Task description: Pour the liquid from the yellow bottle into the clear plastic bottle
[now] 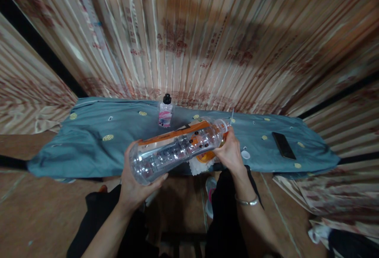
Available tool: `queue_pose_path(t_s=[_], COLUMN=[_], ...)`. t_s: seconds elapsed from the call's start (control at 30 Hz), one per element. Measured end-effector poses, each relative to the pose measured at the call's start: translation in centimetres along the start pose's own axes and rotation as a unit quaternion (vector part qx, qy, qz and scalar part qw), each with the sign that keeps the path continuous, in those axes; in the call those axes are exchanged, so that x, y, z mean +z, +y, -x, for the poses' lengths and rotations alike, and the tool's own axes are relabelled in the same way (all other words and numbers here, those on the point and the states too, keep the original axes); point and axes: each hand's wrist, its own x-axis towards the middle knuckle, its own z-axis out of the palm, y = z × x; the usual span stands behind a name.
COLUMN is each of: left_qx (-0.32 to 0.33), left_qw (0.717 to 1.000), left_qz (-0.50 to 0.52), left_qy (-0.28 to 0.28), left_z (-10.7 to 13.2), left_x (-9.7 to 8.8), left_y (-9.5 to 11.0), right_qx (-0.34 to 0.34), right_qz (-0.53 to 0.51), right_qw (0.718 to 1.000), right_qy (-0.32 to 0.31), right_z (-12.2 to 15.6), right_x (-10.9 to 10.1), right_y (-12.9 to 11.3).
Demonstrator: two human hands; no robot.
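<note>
A large clear plastic bottle [166, 159] with an orange and white label lies tilted across the middle, its neck up to the right. My left hand [134, 183] wraps round its base. At the neck, my right hand [229, 151] has its fingers closed. A thin pale rod [232, 115] sticks up by those fingertips; I cannot tell whether they hold it. Below the bottle is an orange object [206, 156], partly hidden, above a white scalloped-edged piece [199, 167]. A round white cap [245, 155] lies right of my right hand.
A blue-green cloth [91, 139] covers the low table. On it stand a small black-capped bottle [166, 112] at the back and a dark phone [283, 145] at the right. Patterned curtains [189, 52] hang behind, with black poles [44, 48] at the sides.
</note>
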Motion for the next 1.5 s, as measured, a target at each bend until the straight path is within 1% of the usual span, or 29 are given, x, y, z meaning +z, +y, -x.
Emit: queue_pose_path(t_s=[0.2, 0.5, 0.73, 0.87, 1.1, 1.27, 1.4, 1.5], left_qx=[0.002, 0.007, 0.053, 0.065, 0.048, 0.037, 0.021, 0.031], left_qw=[0.999, 0.999, 0.997, 0.997, 0.998, 0.999, 0.999, 0.999], left_qz=[0.004, 0.007, -0.013, -0.020, -0.016, -0.007, 0.000, 0.003], left_qy=[0.038, 0.033, 0.046, 0.044, 0.029, 0.032, 0.037, 0.042], left_z=[0.08, 0.07, -0.12, -0.08, -0.13, -0.13, -0.06, -0.10], left_x=[0.56, 0.74, 0.97, 0.90, 0.66, 0.66, 0.74, 0.84], left_y=[0.39, 0.26, 0.24, 0.07, 0.16, 0.14, 0.33, 0.46], right_qx=[0.007, -0.005, -0.024, -0.020, -0.005, -0.010, 0.002, 0.008], right_qz=[0.016, 0.020, 0.022, 0.034, 0.028, 0.033, 0.030, 0.027], right_qw=[1.000, 1.000, 0.999, 0.999, 1.000, 0.999, 1.000, 1.000], right_qy=[-0.002, 0.004, -0.009, -0.011, -0.005, -0.001, -0.004, 0.001], right_z=[0.02, 0.05, -0.14, -0.14, -0.02, 0.00, -0.06, -0.05], right_x=[-0.10, 0.02, -0.17, -0.26, -0.17, -0.10, -0.12, -0.13], right_y=[0.01, 0.58, 0.42, 0.28, -0.02, 0.08, -0.03, -0.26])
